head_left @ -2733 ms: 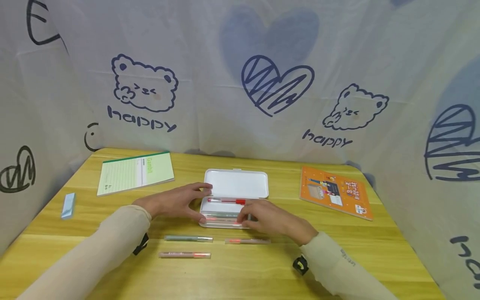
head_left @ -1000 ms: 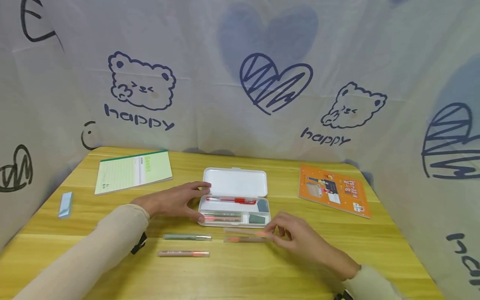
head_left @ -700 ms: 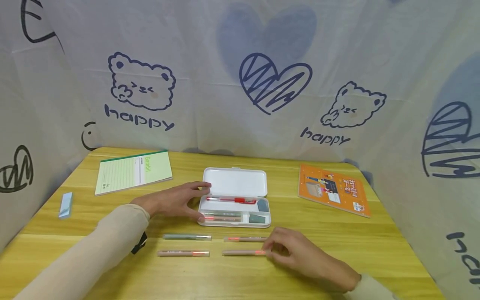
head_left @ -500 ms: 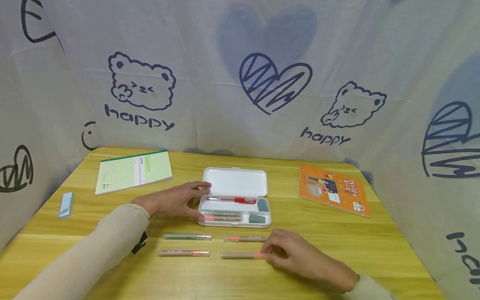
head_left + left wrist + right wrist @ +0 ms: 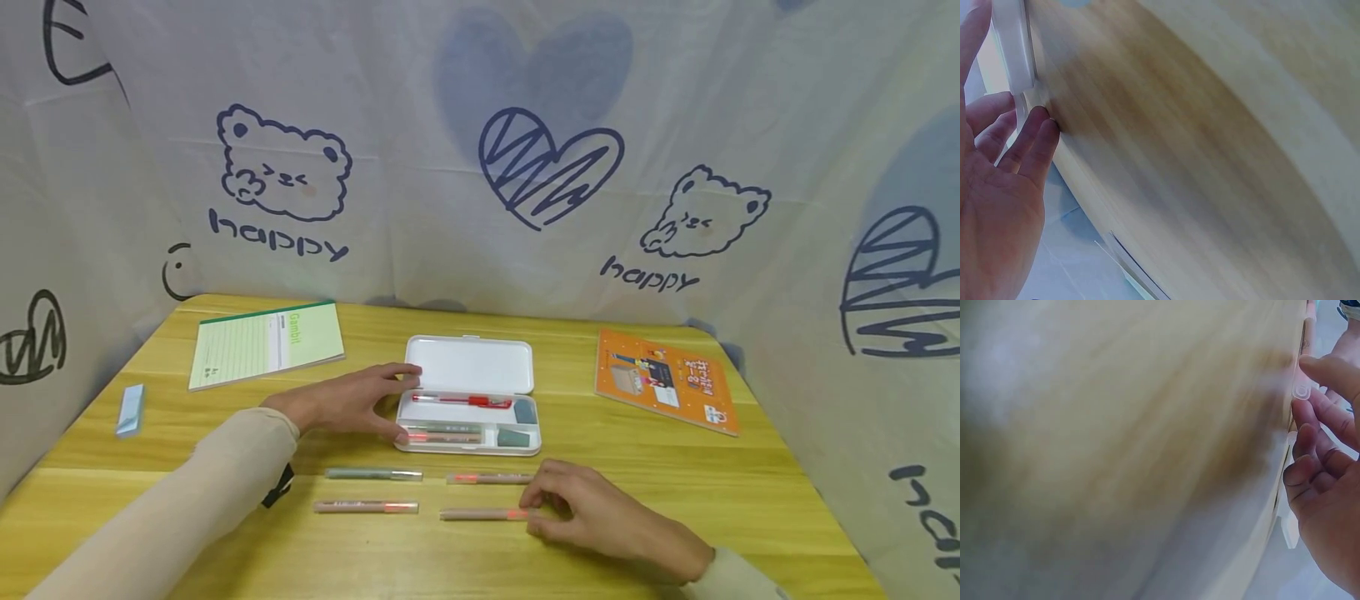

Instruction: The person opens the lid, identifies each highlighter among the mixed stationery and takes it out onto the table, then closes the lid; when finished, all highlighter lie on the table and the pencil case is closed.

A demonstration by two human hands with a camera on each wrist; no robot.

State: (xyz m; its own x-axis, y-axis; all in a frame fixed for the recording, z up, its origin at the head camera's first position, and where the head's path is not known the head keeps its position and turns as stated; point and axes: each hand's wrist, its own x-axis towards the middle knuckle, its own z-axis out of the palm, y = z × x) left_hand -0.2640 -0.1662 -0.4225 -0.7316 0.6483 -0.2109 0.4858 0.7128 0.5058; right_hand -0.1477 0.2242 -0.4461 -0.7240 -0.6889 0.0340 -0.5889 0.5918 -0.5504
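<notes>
A white pencil case lies open mid-table. My left hand rests at its left end, thumb on the front corner and fingertips by the lid. In the left wrist view its loosely bent fingers touch the case edge. My right hand pinches the clear-capped end of a pinkish-brown pen, lying in front of the case. The right wrist view shows thumb and finger on the clear cap. Parallel behind it is a similar pen. A green pen and another pinkish pen lie left.
Inside the case are a red pen, further pens and dark green pieces. A pale green notebook lies back left, a light blue item at far left, an orange booklet at right. A printed curtain surrounds the table.
My right hand has drawn a pinkish pen out of the case and set it before the other one, shifting it slightly left and nearer. My left hand stays at the case.
</notes>
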